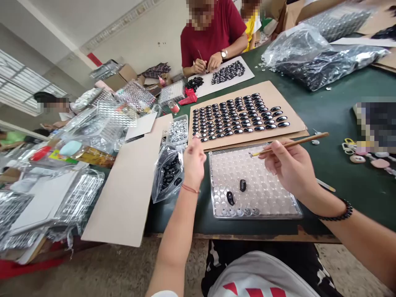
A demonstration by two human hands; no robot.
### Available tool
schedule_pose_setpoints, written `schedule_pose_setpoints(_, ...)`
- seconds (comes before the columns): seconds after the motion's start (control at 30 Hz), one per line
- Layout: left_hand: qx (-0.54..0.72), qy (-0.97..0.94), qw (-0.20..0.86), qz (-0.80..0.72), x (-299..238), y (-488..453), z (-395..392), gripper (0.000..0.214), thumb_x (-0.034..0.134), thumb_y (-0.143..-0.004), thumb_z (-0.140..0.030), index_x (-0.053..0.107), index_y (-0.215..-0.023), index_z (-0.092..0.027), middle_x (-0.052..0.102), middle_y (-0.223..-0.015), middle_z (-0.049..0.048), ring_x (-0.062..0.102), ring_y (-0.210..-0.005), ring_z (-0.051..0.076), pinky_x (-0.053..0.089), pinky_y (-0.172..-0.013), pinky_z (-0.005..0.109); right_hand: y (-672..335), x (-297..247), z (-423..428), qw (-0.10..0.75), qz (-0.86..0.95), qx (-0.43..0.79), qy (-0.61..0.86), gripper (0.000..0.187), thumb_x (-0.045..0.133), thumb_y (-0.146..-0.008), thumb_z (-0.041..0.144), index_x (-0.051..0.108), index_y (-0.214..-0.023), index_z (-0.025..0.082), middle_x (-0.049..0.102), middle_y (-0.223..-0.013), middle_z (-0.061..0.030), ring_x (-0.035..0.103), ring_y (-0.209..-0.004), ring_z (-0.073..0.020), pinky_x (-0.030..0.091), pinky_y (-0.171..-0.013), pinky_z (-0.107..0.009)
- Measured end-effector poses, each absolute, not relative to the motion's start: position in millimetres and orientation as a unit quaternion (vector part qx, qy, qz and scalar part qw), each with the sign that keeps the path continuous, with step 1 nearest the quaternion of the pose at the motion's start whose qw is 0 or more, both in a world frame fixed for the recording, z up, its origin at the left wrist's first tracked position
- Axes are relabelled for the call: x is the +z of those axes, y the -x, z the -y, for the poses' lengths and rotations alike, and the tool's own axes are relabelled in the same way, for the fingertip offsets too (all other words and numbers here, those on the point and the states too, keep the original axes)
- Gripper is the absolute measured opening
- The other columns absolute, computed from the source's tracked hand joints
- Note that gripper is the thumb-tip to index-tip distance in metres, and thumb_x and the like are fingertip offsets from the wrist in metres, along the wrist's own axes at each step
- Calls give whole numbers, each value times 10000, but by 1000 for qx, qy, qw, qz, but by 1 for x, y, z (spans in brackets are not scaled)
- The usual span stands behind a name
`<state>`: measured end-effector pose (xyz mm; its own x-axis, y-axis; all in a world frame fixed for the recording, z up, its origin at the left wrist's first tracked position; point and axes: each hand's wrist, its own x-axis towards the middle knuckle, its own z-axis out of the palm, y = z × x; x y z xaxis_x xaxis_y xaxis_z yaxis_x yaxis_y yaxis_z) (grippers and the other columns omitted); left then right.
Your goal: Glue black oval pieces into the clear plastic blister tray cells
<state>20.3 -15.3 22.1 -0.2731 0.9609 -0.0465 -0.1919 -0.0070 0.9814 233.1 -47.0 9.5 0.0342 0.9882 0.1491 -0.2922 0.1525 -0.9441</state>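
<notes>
My right hand (292, 167) grips a thin wooden stick (305, 140) like a pen, its pale tip pointing left over a clear plastic tray (238, 165) of round pockets. Two black oval pieces (243, 185) lie on that tray, and several small silvery discs (239, 212) sit along its near edge. My left hand (194, 163) is closed in a pinch at the near left corner of a cardboard sheet (291, 103); what its fingertips hold is too small to make out. Rows of glossy black oval pieces (246, 123) cover the cardboard.
Left of the tray are a bag of black pieces (168, 173), a box of small silvery parts (178, 130) and a long board (123, 185). Across the table a person in a red shirt (213, 33) works. Plastic bags (312, 53) lie at the back right.
</notes>
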Motion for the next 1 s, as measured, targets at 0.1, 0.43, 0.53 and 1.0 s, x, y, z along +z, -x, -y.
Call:
schedule_pose_setpoints(0.1, 654, -182, 570, -463, 12, -3, -1, 194, 495, -823, -345, 575, -836, -169, 278, -466, -93, 195, -340, 26, 195, -343, 142, -234, 9, 46, 602, 440, 549, 377, 221, 494, -846, 365, 556, -759, 172, 596, -641, -20, 388, -337, -43, 277, -332, -215)
schedule_pose_setpoints(0.43, 522, -424, 540, -506, 21, -50, 49, 207, 541, -775, -373, 462, -743, -184, 365, -555, -68, 283, -407, 33, 225, -385, 159, -231, 10, 51, 591, 518, 473, 398, 196, 520, -830, 343, 547, -747, 168, 596, -621, -9, 403, -343, -46, 328, -340, -204)
schedule_pose_setpoints(0.53, 428, -549, 478, -535, 22, -53, 55, 205, 561, -756, -366, 588, -781, -164, 446, -550, -35, 377, -459, 64, 298, -431, 188, -229, 7, 50, 590, 533, 452, 404, 180, 545, -811, 336, 537, -757, 164, 582, -609, -2, 397, -351, -46, 310, -330, -191)
schedule_pose_setpoints(1.0, 334, -627, 426, -560, 9, -67, 61, 286, 636, -677, -344, 666, -920, -197, 543, -571, -28, 388, -463, 80, 327, -449, 202, -229, -2, 54, 516, 721, 278, 370, 189, 416, -875, 257, 529, -756, 163, 562, -646, -18, 492, -532, -97, 374, -498, -222)
